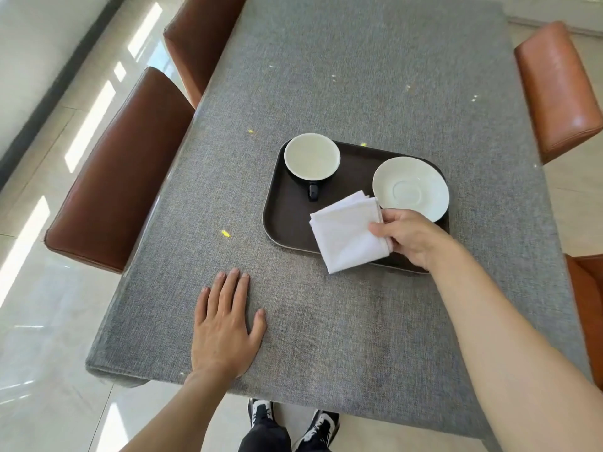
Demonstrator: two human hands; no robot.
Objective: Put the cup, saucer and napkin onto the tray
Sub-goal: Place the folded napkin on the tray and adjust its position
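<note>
Fingers of the right hand pinch the right edge of the folded white cloth napkin, which lies over the dark brown rounded plastic tray with its near corner past the rim. On the tray stand the black cup with a white interior and the white ceramic saucer. The left hand rests flat, fingers spread, on the grey woven tablecloth. No writing can be read.
</note>
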